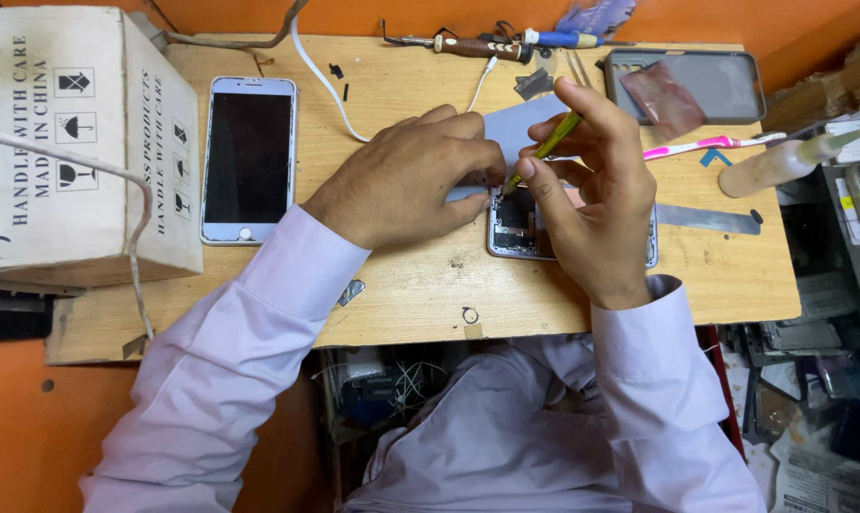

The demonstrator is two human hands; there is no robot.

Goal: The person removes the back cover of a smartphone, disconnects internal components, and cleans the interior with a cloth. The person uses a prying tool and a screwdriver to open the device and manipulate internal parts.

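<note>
Wooden bench (pixel 420 285) bears an opened smartphone (pixel 517 226) near its middle. The right hand (pixel 596 204) pinches a thin yellow-green screwdriver (pixel 547 147) over it; the left hand (pixel 406 180) presses flat beside it. At far left stands a white cardboard box (pixel 64 142) with black symbol labels.

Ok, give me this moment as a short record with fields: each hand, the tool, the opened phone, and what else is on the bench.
left hand: pressing down on the opened phone's upper left edge
right hand: holding a green-handled screwdriver, tip down into the phone
opened phone: back up, insides exposed, mostly hidden by the hands
white phone: face up, screen dark, left of the hands
cardboard box: far left on the wooden bench
pink toothbrush: right of the hands
soldering iron: along the back edge
</note>
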